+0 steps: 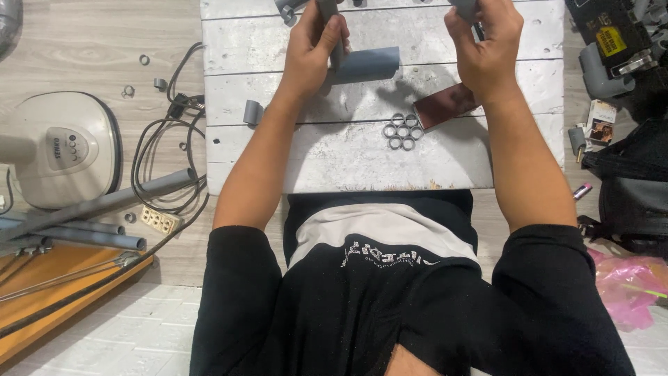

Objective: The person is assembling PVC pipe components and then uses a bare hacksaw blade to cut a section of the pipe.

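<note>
My left hand (pixel 314 43) is closed around a thin grey pipe piece (pixel 330 21) near the far edge of a white plank board (pixel 334 157). Just right of it a wider grey pipe section (pixel 367 65) lies on the board. My right hand (pixel 483 43) grips another grey pipe piece (pixel 465 8) at the top edge of the view. Between my forearms sits a cluster of several small grey rings (pixel 402 131), beside a dark reddish flat rectangular object (pixel 447 106).
A short grey pipe stub (pixel 252 111) lies at the board's left edge. On the floor to the left are long grey pipes (pixel 90 207), black cables (pixel 163 157), a white appliance (pixel 66 150) and loose rings. Tools, a black bag (pixel 630 195) and pink plastic (pixel 630 282) lie on the right.
</note>
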